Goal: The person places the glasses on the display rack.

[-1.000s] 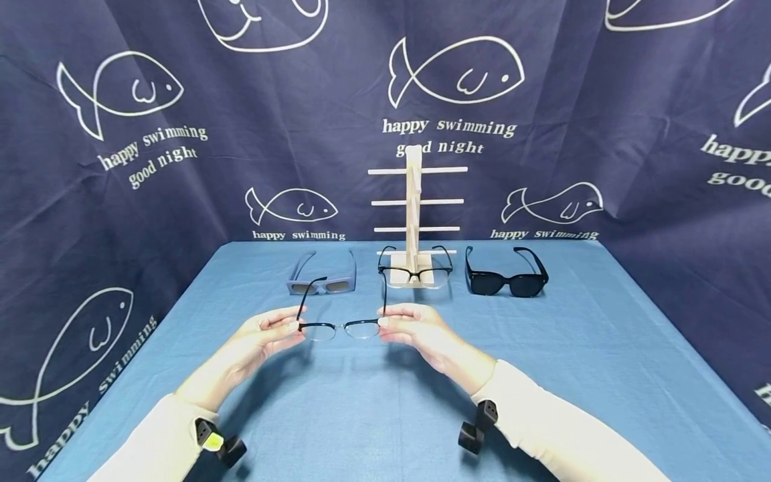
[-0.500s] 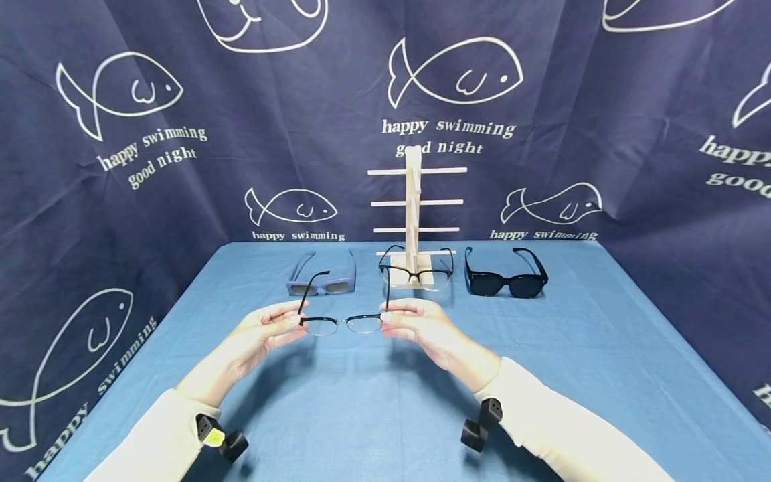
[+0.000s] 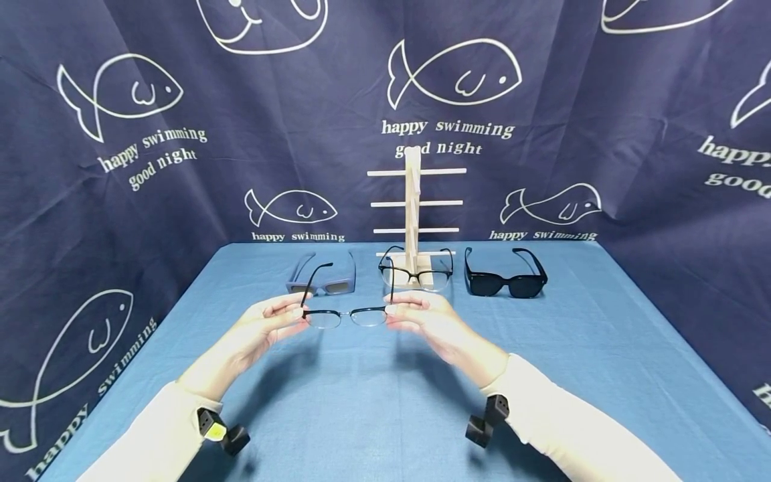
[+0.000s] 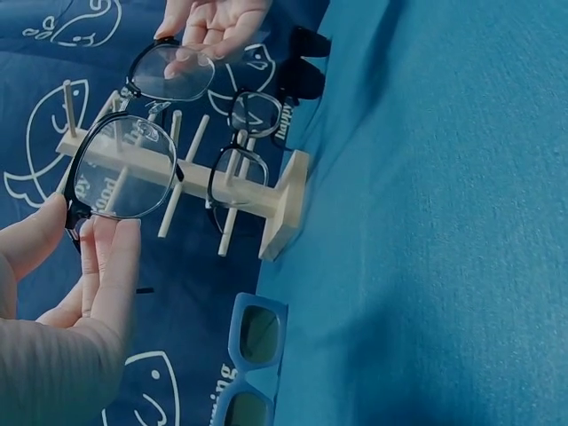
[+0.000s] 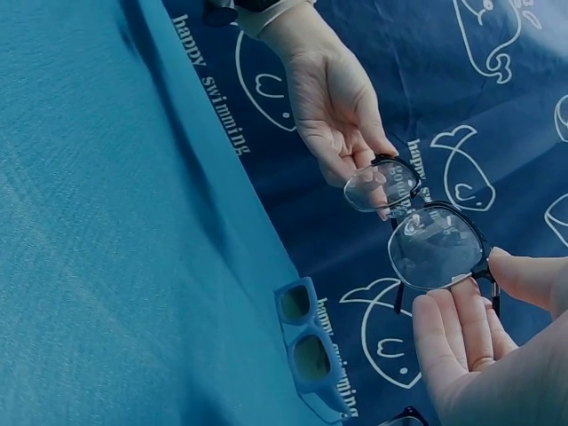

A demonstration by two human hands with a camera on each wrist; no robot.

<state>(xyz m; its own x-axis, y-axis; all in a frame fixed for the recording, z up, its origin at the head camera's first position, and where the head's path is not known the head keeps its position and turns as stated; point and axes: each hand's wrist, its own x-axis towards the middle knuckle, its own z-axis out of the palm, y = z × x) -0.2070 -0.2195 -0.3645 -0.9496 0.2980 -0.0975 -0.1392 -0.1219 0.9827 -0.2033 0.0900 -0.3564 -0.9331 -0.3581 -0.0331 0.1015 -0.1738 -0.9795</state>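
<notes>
A pair of clear-lensed eyeglasses with black upper rims is held up above the blue table, lenses toward me, temples unfolded and pointing away. My left hand pinches its left end between thumb and fingers. At the other end, my right hand pinches the hinge corner the same way; in the right wrist view the thumb and fingertips meet around that corner. Behind them, a wooden display rack stands at the back, and a second pair of black-rimmed eyeglasses sits at its lowest bar.
Blue-framed sunglasses lie left of the rack, partly behind the held pair's temple. Black sunglasses lie right of it. A dark fish-print curtain closes off the back and sides of the blue tablecloth.
Both hands have raised the held eyeglasses and carried them slightly right, toward the rack. The rack and the other glasses have stayed in place.
</notes>
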